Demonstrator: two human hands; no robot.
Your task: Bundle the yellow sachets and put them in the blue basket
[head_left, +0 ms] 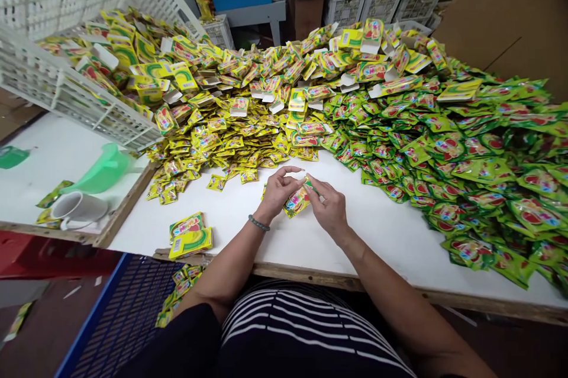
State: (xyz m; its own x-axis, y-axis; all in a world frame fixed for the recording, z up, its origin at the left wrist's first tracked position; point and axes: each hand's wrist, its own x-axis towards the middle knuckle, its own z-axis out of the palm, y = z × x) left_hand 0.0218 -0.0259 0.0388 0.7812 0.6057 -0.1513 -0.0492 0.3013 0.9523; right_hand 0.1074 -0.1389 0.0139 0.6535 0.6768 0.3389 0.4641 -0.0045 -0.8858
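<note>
Above the white tabletop point(231, 230), my left hand point(280, 191) and my right hand point(328, 203) hold a small printed yellow carton point(296, 203) between them. The left fingers curl along its far side, and the right thumb and fingers pinch its upper right end. Whether that end is open is hidden by the fingers. Small yellow sachets point(222, 141) lie heaped just beyond my hands. To the right spreads a large pile of green sachets point(461, 153) with a red fruit print. Further back, many yellow cartons point(310, 64) rest on the heap, some with flaps open.
A white plastic crate point(106, 107) full of cartons leans at the left. Two cartons point(190, 235) lie near the front edge. Left of them are a white mug point(82, 207) and a green scoop point(104, 170). Below sits a blue basket point(119, 307) with sachets.
</note>
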